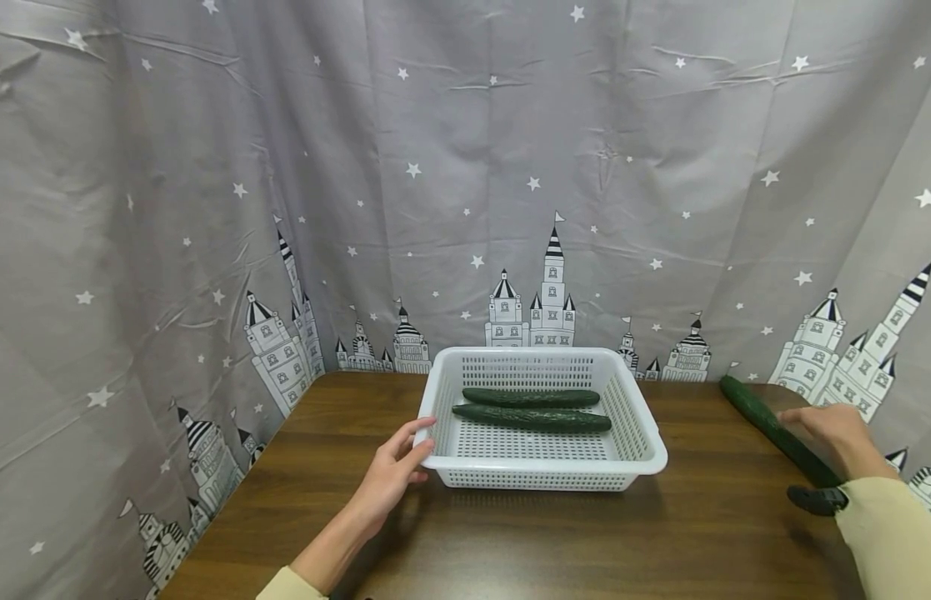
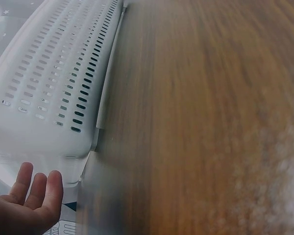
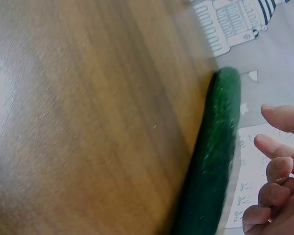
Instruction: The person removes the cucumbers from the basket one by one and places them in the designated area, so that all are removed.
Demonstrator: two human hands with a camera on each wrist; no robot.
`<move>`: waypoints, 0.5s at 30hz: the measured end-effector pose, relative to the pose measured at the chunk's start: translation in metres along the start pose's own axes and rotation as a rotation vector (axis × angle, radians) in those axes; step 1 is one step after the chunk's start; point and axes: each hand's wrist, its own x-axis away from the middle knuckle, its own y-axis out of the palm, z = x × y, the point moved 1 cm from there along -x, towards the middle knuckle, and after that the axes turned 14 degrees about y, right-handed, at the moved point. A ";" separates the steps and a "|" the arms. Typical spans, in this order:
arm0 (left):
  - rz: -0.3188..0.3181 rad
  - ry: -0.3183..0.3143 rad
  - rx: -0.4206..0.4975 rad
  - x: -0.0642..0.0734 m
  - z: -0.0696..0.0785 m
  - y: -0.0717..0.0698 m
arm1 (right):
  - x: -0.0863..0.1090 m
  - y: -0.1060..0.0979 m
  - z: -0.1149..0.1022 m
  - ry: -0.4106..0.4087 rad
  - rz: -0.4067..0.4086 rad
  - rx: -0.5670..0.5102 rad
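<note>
A white plastic basket [image 1: 540,465] with slotted walls stands mid-table. Two dark green cucumbers [image 1: 531,417] lie side by side inside it. My left hand [image 1: 390,471] holds the basket's near left rim, thumb and one finger over the edge; in the left wrist view several fingers [image 2: 53,193] show below the rim. A third cucumber [image 1: 765,421] lies at the table's right edge, slanting away from me. Beside it is my right hand [image 1: 840,429]. The right wrist view shows its fingers loosely bent, with a gap between the fingertips [image 3: 279,166] and this cucumber's side [image 3: 218,132].
The brown wooden table [image 1: 480,550] carries the basket and the loose cucumber. A grey curtain [image 1: 450,167] printed with stars and castles hangs behind the table and along its sides. At my right wrist a black device [image 1: 816,500] sticks out from the sleeve.
</note>
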 end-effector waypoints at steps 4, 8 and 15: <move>-0.001 0.000 -0.004 0.001 0.000 0.000 | 0.002 -0.003 -0.009 -0.038 0.018 -0.008; 0.000 -0.004 -0.007 0.001 0.000 0.000 | 0.005 -0.005 -0.018 -0.074 0.032 -0.049; 0.001 -0.007 -0.002 0.001 0.000 0.001 | 0.010 0.000 -0.034 -0.158 0.000 -0.153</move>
